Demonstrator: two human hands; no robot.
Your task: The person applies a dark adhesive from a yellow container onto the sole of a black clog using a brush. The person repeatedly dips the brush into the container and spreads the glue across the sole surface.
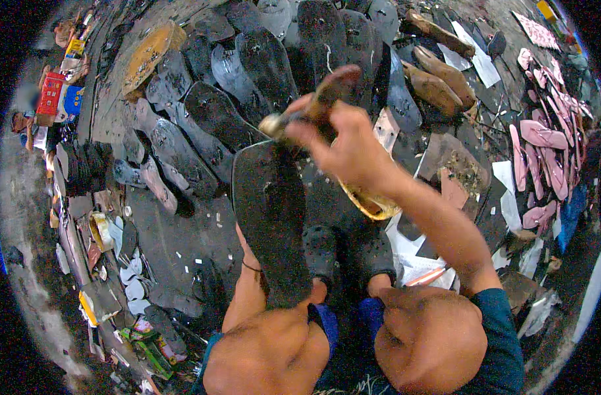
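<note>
In my right hand (343, 135) is a brush (327, 92) with a brownish handle and a pale tip, closed in my fingers. Its tip is at the upper end of a large dark shoe sole (267, 210). That sole lies lengthwise over my left forearm, above my left knee. Of my left hand (244, 245) only a strip shows at the sole's left edge, above a cord on the wrist; its fingers are hidden under the sole. Just below my right forearm is a yellow-rimmed can (374, 205), partly covered by the arm.
Many dark soles (264, 59) lie fanned out ahead, some glossy. Brown shoe lasts (438, 82) sit at the far right. Pink sandals (544, 135) are heaped on the right. Scraps and a roll of tape (103, 230) litter the left, where a red box (50, 99) stands near another person.
</note>
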